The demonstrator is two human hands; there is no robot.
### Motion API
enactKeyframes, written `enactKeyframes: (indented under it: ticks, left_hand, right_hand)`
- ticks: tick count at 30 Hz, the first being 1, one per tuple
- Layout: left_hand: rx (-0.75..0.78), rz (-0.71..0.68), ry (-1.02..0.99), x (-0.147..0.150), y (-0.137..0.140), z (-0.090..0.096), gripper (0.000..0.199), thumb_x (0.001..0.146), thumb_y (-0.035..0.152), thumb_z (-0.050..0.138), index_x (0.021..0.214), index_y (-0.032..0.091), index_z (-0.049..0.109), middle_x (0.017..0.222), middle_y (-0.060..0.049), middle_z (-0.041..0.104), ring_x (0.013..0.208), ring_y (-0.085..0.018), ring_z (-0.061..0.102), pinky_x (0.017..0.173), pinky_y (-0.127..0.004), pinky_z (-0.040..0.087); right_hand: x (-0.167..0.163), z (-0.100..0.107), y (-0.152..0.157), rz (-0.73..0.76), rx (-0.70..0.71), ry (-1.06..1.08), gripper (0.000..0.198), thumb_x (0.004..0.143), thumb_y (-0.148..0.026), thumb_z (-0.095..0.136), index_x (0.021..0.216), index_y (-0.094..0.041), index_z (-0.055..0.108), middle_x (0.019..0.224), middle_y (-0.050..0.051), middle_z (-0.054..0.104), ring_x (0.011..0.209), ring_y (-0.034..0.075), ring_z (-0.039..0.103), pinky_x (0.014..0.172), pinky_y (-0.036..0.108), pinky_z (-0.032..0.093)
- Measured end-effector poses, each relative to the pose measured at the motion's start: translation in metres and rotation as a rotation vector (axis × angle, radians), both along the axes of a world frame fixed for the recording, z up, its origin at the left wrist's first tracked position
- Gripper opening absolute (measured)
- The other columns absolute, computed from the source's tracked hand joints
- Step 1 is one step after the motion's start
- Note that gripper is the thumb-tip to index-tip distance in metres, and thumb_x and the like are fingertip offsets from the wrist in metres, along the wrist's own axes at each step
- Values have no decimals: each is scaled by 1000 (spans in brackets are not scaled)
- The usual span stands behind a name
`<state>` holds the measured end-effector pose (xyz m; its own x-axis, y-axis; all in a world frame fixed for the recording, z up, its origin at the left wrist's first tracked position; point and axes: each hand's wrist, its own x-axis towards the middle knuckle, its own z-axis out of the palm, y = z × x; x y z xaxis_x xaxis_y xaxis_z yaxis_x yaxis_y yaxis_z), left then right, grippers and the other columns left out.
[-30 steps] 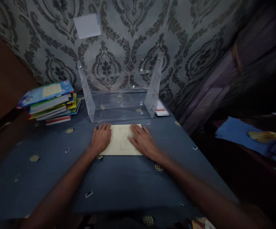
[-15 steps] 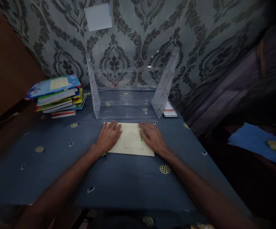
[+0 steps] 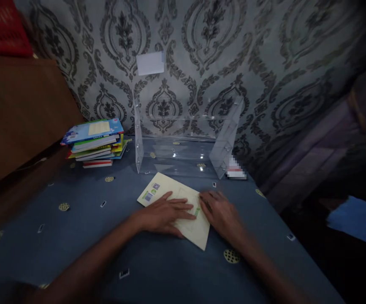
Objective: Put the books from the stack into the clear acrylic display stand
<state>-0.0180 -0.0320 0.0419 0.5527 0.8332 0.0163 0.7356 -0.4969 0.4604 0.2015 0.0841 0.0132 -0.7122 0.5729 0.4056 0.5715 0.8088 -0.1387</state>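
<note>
A thin cream-coloured book (image 3: pixel 185 230) lies flat and turned at an angle on the table, with small printed marks and a code at its far left corner. Across its middle rests my left hand (image 3: pixel 170 213), palm down with fingers spread. My right hand (image 3: pixel 222 215) is at the book's right edge, its fingers curled and its thumb against the cover. The fingertips of that hand are partly hidden. Behind the book stands a clear acrylic rack (image 3: pixel 225 152) with tiers.
A stack of colourful books (image 3: pixel 96 143) stands at the left on the patterned blue tablecloth (image 3: pixel 84 236). A blurred white object (image 3: pixel 236 169) sits by the rack's right side. Patterned wallpaper with a white switch plate (image 3: pixel 150 63) rises behind. A brown cabinet (image 3: pixel 21 114) borders the left.
The book has turned clockwise on the table. My left hand has slid from its left side to its middle with fingers spreading. The view has tilted up and shifted left.
</note>
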Motion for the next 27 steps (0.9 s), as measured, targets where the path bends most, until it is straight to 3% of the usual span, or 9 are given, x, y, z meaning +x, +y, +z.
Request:
enactKeyframes:
  ticks: [4,6,9,13,16,18,21,24,27]
  left_hand:
    - [-162,-35,-83,-3,-4,13,44,92,47,67,135,36,62,156,-1,50,151,-26,35,126,-60,9]
    - [-190,-26,-103,-1,-5,14,39,93,42,69,130,35,65,154,0,52,150,-23,37,127,-56,8]
    - [-149,4,-146,1,-6,10,33,95,35,67,128,34,67,149,1,58,147,-19,42,128,-50,11]
    - [-2,113,-121,2,-5,-1,32,100,31,58,131,30,63,147,-4,59,143,-18,48,127,-47,20]
    - [153,256,3,-1,-2,-8,33,102,29,51,133,25,61,148,-9,58,144,-21,47,124,-51,27]
    - [244,351,81,-6,2,-11,32,103,26,47,132,24,61,144,-10,61,141,-23,49,121,-52,31]
    - [307,504,165,-15,7,-15,31,102,21,45,129,21,61,137,-11,65,136,-25,54,117,-52,37]
    - [322,625,212,-22,10,-19,33,102,20,45,131,20,60,137,-11,65,137,-26,53,115,-51,39]
    - [318,647,212,-24,12,-23,34,103,22,43,132,23,60,142,-9,63,138,-25,51,116,-49,38]
  right_hand:
    - [24,0,-41,2,38,54,32,101,-28,39,86,-23,67,77,8,69,70,26,67,62,36,52]
    - [34,-2,-62,64,9,95,34,103,-27,37,91,-24,68,79,7,71,70,23,70,59,33,52]
    - [40,0,-80,99,-73,130,34,103,-26,36,93,-25,69,83,7,74,71,21,72,59,29,54]
    - [23,12,-69,41,-142,87,33,102,-28,40,92,-24,71,84,7,76,68,23,72,58,32,54]
    - [-9,19,-49,108,-166,150,34,101,-24,38,113,-22,70,102,11,76,94,27,72,82,40,59]
    - [-36,19,-37,231,-231,186,43,100,-19,35,136,-23,60,120,12,72,112,26,67,97,43,56]
    - [-72,10,-22,367,-289,150,51,100,-18,34,150,-19,45,138,14,63,128,25,59,108,45,49]
    - [-88,-2,-8,340,-282,51,50,102,-23,35,151,-19,43,147,15,57,139,25,50,119,52,37]
    - [-81,-11,5,229,-247,-24,49,102,-28,38,148,-17,47,153,17,51,146,27,42,121,55,31]
